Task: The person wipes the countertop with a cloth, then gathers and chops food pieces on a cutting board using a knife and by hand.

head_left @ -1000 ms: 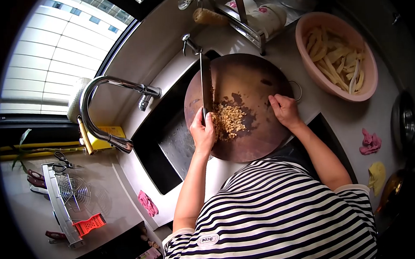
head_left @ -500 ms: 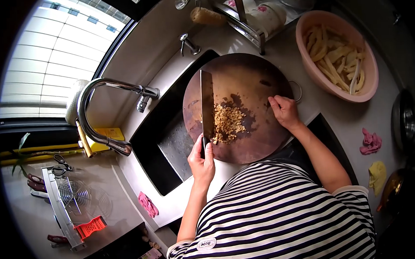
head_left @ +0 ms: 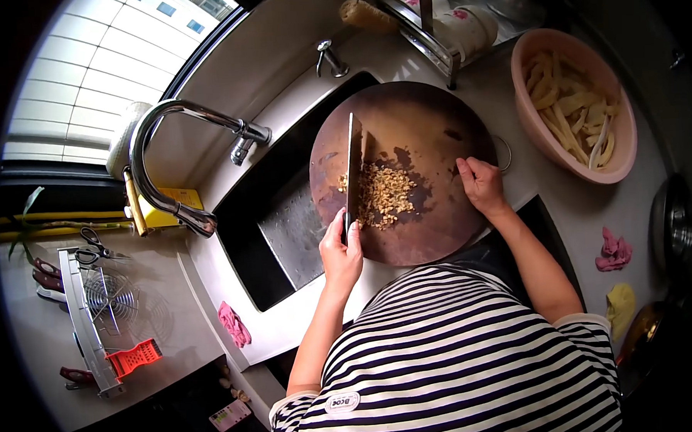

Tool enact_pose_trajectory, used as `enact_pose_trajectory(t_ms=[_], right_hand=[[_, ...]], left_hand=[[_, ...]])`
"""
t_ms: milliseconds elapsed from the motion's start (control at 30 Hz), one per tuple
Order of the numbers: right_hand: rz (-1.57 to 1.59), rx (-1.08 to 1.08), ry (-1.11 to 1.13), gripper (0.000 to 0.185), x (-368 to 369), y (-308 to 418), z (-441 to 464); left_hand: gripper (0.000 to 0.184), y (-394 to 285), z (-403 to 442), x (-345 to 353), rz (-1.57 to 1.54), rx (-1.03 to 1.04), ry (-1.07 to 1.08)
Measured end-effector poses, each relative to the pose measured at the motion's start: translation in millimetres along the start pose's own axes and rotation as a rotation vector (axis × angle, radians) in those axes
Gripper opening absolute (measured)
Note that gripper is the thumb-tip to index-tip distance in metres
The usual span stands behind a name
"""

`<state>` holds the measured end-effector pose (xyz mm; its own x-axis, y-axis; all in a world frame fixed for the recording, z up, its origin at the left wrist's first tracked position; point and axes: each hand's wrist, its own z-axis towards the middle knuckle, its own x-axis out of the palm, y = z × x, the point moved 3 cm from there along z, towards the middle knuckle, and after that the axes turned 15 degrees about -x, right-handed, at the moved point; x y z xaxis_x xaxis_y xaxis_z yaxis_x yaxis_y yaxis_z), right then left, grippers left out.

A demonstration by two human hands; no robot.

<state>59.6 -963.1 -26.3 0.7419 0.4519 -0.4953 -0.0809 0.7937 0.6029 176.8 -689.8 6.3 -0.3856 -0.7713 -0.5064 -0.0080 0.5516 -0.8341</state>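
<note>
Gripping cleaver point(head_left: 353, 165) w/ L hand point(head_left: 341, 255), 9 o'clk on bd point(head_left: 427, 124) | fisting R hand point(head_left: 484, 187) nr 4 o'clk rim, hold unclear | just turned more edge-on beside bits point(head_left: 389, 197), 7 o'clk → prob. mid-chop

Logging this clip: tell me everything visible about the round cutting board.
The round cutting board looks wooden, brown, its worn face marked with dark patches; a metal ring shows at its right edge. It lies face up, partly over the sink. Chopped bits lie near its middle, beside an upright knife blade whose contact with it is unclear. The curled right hand is at its right edge.
</note>
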Motion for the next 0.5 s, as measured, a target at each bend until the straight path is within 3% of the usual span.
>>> enact_pose_trajectory(t_ms=[200, 333, 367, 500], right_hand=[[-0.012, 0.003, 0.010, 0.035, 1, -5, -3], [-0.003, 0.014, -0.006, 0.033, 2, -4, -2], [0.000, 0.020, -0.008, 0.031, 2, -5, -2], [0.029, 0.070, -0.040, 0.019, 0, -3, -2]], left_hand=[[0.033, -15, -6, -12, -0.074, 0.036, -0.029], [0.033, -5, 0, 1, 0.004, -0.066, 0.047], [0.032, -7, -1, 1, 0.053, 0.043, 0.000], [0.033, -10, -2, -6, -0.098, -0.020, 0.030]])
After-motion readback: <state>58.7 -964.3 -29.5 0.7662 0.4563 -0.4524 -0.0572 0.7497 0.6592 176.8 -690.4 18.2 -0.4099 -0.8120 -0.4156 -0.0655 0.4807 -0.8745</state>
